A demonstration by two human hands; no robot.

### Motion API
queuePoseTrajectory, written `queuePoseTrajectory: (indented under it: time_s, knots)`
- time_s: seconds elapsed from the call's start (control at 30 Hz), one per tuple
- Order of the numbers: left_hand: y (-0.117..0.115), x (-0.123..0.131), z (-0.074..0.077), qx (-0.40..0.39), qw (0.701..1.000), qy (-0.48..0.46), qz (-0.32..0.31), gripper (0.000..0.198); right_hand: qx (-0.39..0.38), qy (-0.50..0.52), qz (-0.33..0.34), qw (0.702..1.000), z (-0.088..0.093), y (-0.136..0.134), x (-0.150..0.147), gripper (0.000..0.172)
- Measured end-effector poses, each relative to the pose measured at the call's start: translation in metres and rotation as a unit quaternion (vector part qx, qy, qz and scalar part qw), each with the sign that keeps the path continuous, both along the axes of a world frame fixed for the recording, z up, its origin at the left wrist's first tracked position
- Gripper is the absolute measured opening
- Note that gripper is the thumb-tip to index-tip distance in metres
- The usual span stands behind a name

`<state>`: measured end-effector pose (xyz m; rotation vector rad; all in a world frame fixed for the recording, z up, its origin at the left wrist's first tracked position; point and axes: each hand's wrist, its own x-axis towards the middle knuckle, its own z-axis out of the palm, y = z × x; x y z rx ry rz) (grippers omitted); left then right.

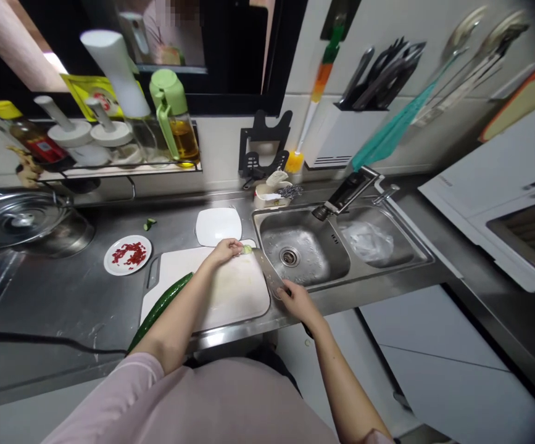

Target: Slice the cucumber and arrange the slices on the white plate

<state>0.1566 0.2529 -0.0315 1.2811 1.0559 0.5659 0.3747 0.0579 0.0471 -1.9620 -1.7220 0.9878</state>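
Note:
My right hand [297, 303] is wrapped round the handle of a kitchen knife [268, 271], whose broad blade points up and left across the right edge of the white cutting board [234, 302]. At the blade's tip, my left hand [228, 250] has its fingers pinched together on a small pale green cucumber piece [247, 249], near the board's far right corner. A long dark green cucumber [160, 311] lies slanting over the board's left edge, partly behind my left forearm. Wet smears mark the board's surface.
Behind the board is a white square dish [219, 227]. To the left stand a plate of chopped red chilli [128, 254], cucumber ends [149, 224] and a lidded steel pot [26, 222]. A double sink [304, 246] with a black tap [341, 196] is at the right.

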Motion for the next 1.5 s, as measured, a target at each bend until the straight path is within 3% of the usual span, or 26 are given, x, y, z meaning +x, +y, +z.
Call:
queuePoseTrajectory:
  time_s: [0.1, 0.23, 0.37, 0.5, 0.67, 0.8, 0.9, 1.1, 1.5]
  knots:
    - [-0.001, 0.015, -0.001, 0.089, 0.991, 0.100, -0.023, 0.016, 0.013, 0.004, -0.025, 1.000, -0.006, -0.004, 0.005, 0.028]
    - [-0.005, 0.026, 0.005, 0.256, 0.937, 0.235, -0.034, 0.023, 0.005, 0.009, -0.050, 0.999, -0.010, -0.009, 0.007, 0.029]
    - [-0.015, 0.024, 0.018, 0.308, 0.912, 0.268, 0.023, 0.024, -0.010, -0.001, -0.074, 0.997, -0.016, -0.011, 0.002, 0.031]
    - [-0.043, -0.009, 0.034, 0.301, 0.913, 0.228, 0.151, 0.026, -0.025, -0.021, -0.075, 0.997, -0.018, -0.009, -0.021, 0.031]
    - [-0.104, -0.088, 0.037, 0.321, 0.877, 0.270, 0.234, 0.028, -0.053, -0.072, 0.022, 0.996, -0.003, 0.004, -0.076, 0.025]
    - [-0.138, -0.140, 0.026, 0.325, 0.857, 0.348, 0.195, 0.029, -0.071, -0.122, 0.100, 0.985, 0.011, 0.018, -0.124, 0.026]
    - [-0.143, -0.155, 0.020, 0.333, 0.860, 0.365, 0.131, 0.032, -0.075, -0.144, 0.140, 0.977, 0.013, 0.026, -0.153, 0.027]
    - [-0.135, -0.159, 0.014, 0.345, 0.849, 0.396, 0.058, 0.035, -0.090, -0.156, 0.177, 0.968, 0.009, 0.033, -0.186, 0.026]
    - [-0.136, -0.160, 0.008, 0.361, 0.848, 0.383, 0.065, 0.034, -0.092, -0.171, 0.181, 0.964, 0.010, 0.032, -0.200, 0.030]
